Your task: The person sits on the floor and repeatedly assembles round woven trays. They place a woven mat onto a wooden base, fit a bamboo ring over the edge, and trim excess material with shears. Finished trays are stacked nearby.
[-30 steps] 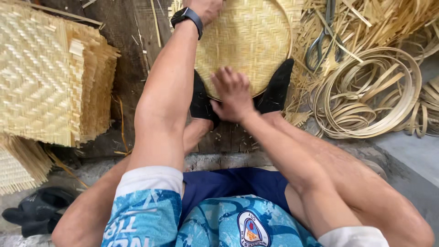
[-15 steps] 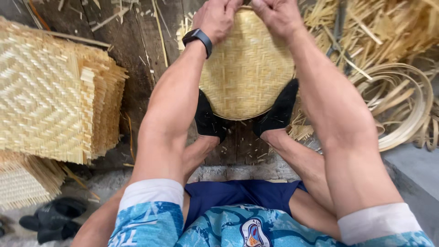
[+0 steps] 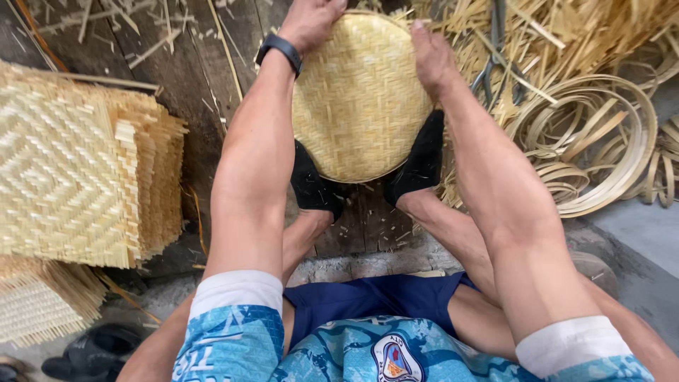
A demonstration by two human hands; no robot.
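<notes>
At frame top, left hand fingers cut off, woven tray

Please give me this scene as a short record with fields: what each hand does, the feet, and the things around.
left hand: grips the far left rim of the round woven tray
right hand: grips the tray's right rim
feet: black socks press the tray's near edge from both sides
left wrist: black watch
left side: stack of square woven mats
right side: coiled bamboo hoops, loose strips
floor: dark wooden planks
</notes>
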